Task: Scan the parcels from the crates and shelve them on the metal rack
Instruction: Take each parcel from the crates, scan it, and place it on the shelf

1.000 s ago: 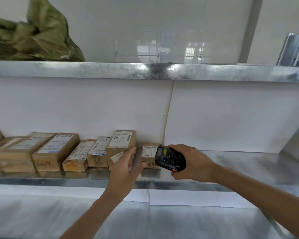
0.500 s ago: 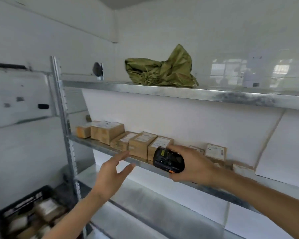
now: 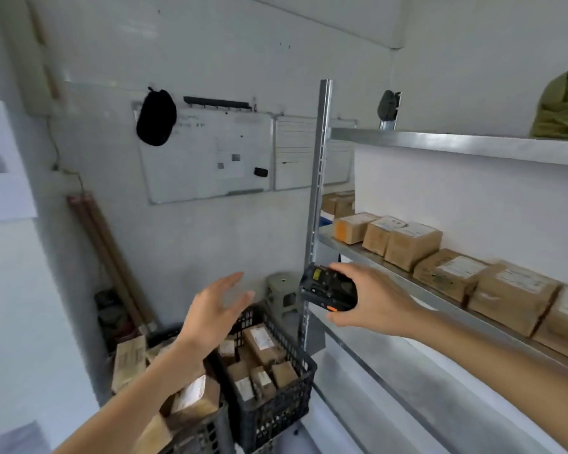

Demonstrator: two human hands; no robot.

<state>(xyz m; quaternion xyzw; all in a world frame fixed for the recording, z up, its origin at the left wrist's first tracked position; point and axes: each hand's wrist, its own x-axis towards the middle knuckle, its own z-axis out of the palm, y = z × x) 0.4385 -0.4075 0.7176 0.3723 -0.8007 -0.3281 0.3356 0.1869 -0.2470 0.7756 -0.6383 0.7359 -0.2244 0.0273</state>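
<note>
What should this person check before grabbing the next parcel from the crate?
1. Left hand free: ok, open and holding nothing.
2. Scanner gripped by right hand: ok.
3. Parcels left in black crate: ok, several show.
4. Labels facing up for scanning: ok on some parcels; others cannot tell.
5. Free room on the shelf: cannot tell, the visible stretch is lined with boxes.
</note>
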